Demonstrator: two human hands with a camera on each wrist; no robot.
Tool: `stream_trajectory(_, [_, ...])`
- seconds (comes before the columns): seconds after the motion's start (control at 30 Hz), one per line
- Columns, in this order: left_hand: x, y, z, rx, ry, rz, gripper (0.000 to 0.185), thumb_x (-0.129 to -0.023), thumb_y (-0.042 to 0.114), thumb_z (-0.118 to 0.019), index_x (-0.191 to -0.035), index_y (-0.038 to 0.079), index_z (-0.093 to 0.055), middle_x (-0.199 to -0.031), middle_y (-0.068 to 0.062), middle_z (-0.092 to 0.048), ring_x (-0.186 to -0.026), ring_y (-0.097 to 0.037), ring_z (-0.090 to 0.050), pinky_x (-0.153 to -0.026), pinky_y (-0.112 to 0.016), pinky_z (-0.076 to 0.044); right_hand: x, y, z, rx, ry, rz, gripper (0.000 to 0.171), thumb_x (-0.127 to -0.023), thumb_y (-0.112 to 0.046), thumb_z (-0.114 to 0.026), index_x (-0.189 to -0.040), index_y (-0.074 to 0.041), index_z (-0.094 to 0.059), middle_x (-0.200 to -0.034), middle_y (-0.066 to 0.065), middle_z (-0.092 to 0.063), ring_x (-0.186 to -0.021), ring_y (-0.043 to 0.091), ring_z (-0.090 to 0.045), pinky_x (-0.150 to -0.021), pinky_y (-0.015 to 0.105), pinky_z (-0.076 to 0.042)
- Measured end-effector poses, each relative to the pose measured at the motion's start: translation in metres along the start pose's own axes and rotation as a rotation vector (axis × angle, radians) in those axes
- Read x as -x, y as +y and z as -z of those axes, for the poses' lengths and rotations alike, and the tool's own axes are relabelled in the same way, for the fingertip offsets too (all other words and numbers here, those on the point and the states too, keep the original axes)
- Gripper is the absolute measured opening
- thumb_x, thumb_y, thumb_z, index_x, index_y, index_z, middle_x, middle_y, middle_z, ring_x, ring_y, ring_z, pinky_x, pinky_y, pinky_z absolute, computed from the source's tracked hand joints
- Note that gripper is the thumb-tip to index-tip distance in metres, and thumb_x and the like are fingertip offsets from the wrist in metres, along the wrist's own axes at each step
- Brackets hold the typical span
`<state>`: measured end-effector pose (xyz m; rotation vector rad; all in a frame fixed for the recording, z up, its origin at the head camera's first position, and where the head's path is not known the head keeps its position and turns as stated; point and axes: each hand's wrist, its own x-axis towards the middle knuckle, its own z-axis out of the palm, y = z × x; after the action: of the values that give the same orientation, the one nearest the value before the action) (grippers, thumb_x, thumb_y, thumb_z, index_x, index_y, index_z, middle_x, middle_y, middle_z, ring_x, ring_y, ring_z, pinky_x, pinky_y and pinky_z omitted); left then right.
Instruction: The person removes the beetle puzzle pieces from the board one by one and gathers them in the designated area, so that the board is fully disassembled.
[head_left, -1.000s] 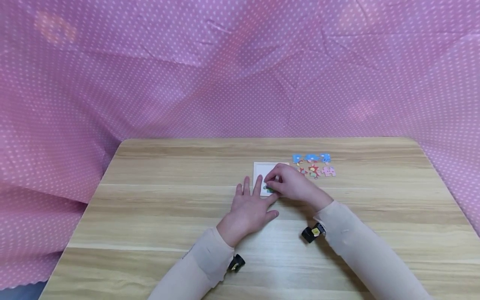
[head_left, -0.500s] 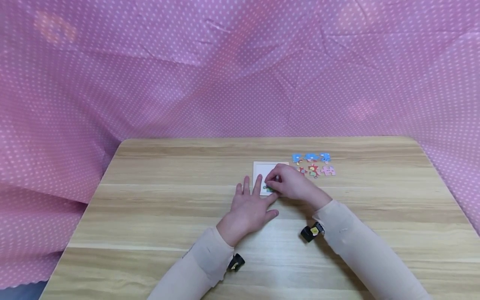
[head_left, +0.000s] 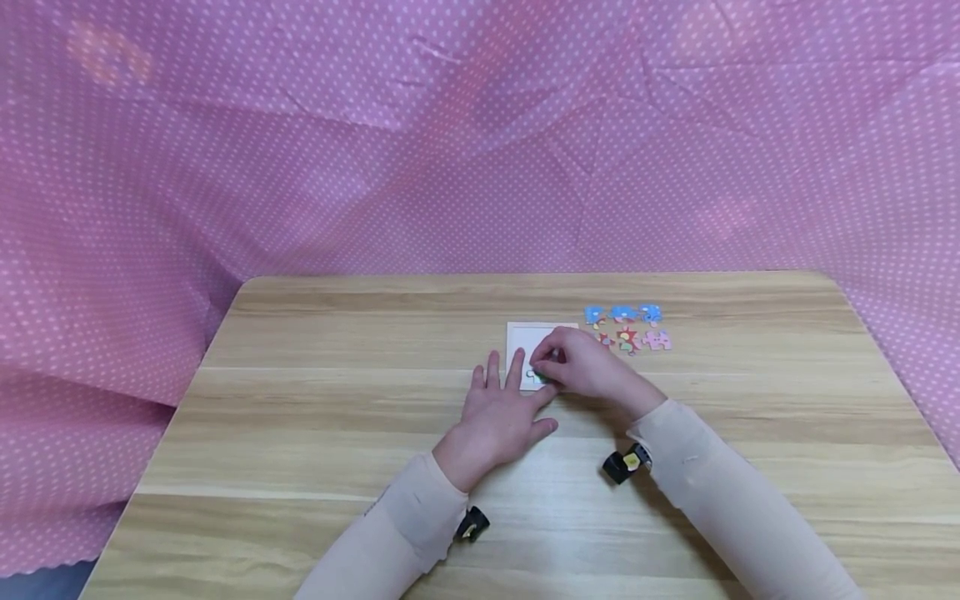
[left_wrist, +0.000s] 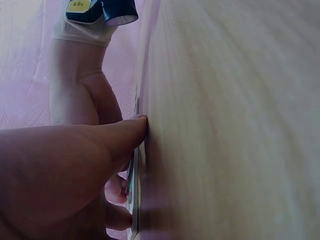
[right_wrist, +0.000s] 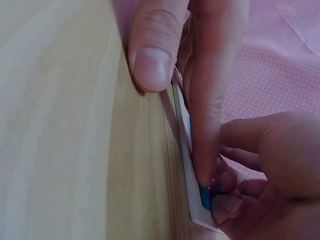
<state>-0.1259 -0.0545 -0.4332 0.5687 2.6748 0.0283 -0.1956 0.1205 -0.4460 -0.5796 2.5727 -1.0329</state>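
Puzzle piece (head_left: pixel 537 377), green and small, lies on the white puzzle board (head_left: pixel 527 337) just under the right hand's fingertips (head_left: pixel 542 360). It looks thin, light and stiff, probably card or thin wood, so I judge it slides easily and is best taken by its edges between thumb and forefinger, or pressed flat from above. The right hand (head_left: pixel 588 367) arches over it with fingers curled, pinching or pressing the piece; the exact contact is hidden. The left hand (head_left: pixel 501 410) lies flat on the tabletop (head_left: pixel 315 400), fingers straight and slightly spread, tips resting on the board's near edge. More loose pieces (head_left: pixel 628 327) sit well beyond the right fingers.
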Motion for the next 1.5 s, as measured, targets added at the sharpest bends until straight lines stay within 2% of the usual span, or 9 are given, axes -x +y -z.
stream_trajectory(0.27, [-0.0006,-0.0004,0.0003,-0.005,-0.004,0.000,0.059,-0.111,0.065,-0.041,-0.167,0.051,-0.031,-0.182,-0.017,-0.011,-0.164,-0.058,-0.011,-0.131,-0.069,-0.021,-0.0018,-0.0005,0.0003,-0.044,-0.012,-0.017,0.011,-0.105,-0.015,-0.070,-0.108,-0.011,-0.080,-0.095,0.003,-0.074,-0.083,0.015,-0.063,-0.078,0.031,-0.053])
stream_trajectory(0.57, [-0.0011,-0.0011,0.0006,0.017,-0.006,-0.002,0.059,-0.111,0.064,-0.042,-0.167,0.051,-0.031,-0.183,-0.017,-0.010,-0.164,-0.058,-0.010,-0.132,-0.069,-0.019,-0.0023,-0.0010,0.0016,-0.044,-0.019,-0.013,0.014,-0.105,-0.014,-0.069,-0.111,-0.010,-0.080,-0.098,0.004,-0.074,-0.083,0.015,-0.063,-0.078,0.031,-0.053])
stream_trajectory(0.87, [-0.0011,-0.0005,0.0004,0.007,-0.006,0.000,0.059,-0.111,0.065,-0.042,-0.167,0.051,-0.032,-0.182,-0.016,-0.010,-0.164,-0.058,-0.010,-0.132,-0.069,-0.020,-0.0008,-0.0027,0.0038,-0.099,-0.050,-0.049,0.013,-0.107,-0.013,-0.067,-0.110,-0.010,-0.079,-0.096,0.005,-0.075,-0.082,0.015,-0.064,-0.075,0.031,-0.055])
stream_trajectory(1.2, [-0.0016,-0.0006,-0.0013,0.027,-0.018,0.001,0.059,-0.111,0.064,-0.041,-0.167,0.052,-0.029,-0.183,-0.016,-0.007,-0.164,-0.058,-0.007,-0.132,-0.069,-0.017,-0.0009,0.0013,0.0018,-0.141,-0.013,-0.054,0.012,-0.107,-0.014,-0.068,-0.111,-0.010,-0.079,-0.098,0.008,-0.075,-0.084,0.017,-0.065,-0.073,0.031,-0.057])
stream_trajectory(1.5, [-0.0019,-0.0016,-0.0028,0.037,-0.021,0.002,0.058,-0.111,0.064,-0.040,-0.167,0.055,-0.026,-0.183,-0.015,-0.005,-0.165,-0.057,-0.005,-0.133,-0.068,-0.014,-0.0005,0.0043,0.0003,-0.213,0.015,-0.086,0.014,-0.107,-0.013,-0.067,-0.113,-0.008,-0.078,-0.100,0.011,-0.074,-0.080,0.019,-0.066,-0.066,0.031,-0.060])
